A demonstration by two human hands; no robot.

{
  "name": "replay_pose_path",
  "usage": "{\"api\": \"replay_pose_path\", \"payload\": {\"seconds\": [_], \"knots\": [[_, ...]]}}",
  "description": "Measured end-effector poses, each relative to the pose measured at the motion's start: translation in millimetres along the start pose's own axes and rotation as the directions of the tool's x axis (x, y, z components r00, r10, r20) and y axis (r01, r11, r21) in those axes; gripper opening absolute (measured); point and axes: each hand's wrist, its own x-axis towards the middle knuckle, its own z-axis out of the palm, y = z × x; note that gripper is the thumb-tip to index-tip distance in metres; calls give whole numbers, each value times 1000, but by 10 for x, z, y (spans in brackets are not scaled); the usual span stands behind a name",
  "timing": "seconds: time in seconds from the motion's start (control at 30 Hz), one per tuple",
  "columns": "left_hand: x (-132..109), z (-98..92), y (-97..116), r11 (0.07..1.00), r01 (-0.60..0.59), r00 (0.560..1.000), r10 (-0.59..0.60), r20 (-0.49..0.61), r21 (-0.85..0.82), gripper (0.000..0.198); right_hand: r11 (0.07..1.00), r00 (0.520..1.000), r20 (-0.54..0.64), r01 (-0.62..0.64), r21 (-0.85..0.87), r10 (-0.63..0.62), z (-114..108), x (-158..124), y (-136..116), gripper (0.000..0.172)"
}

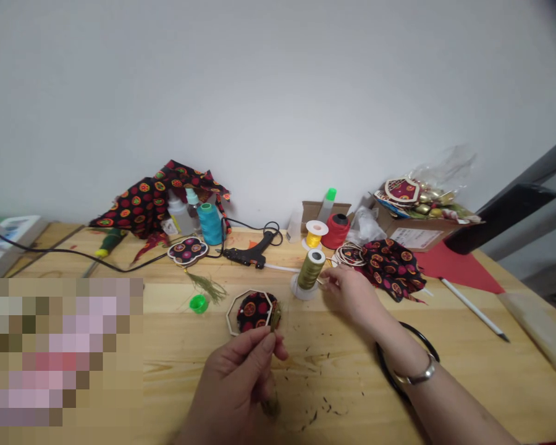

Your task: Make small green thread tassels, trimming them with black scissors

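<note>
My left hand (245,371) is closed in a pinch on a bundle of olive-green thread (274,318), whose lower strands hang below the fingers. Just beyond it lies an octagonal wooden frame (231,307) with a round piece of dark patterned fabric (254,312). My right hand (352,293), a silver bangle on its wrist, has its bent fingers together beside the spool of olive thread (311,269). What those fingertips hold is too small to make out. The olive spool stands upright on a pale base.
A black glue gun (248,254), a blue thread cone (210,224), a red thread cone (338,230) and a yellow spool (315,235) stand behind. A green cap (198,303) sits left. A black loop (383,361) lies under my right forearm; a white pencil (475,310) lies right.
</note>
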Motion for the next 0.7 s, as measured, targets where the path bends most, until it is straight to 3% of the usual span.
{"api": "replay_pose_path", "payload": {"seconds": [0.2,0.37,0.57,0.7], "knots": [[-8,-19,11,1000,-1,1000,1,-4,-11,18,998,1000,-19,7,-62,-8,125,77,-6,22],[-1,-40,-4,1000,12,1000,-11,7,-23,19,999,999,-46,9,43,-7,106,104,24,20],[21,-43,-2,1000,0,1000,0,9,-13,21,930,994,-96,-10,368,49,-163,159,130,14],[9,-43,3,999,0,1000,0,4,-33,21,830,975,-183,-5,558,129,-517,116,-14,23]]}}
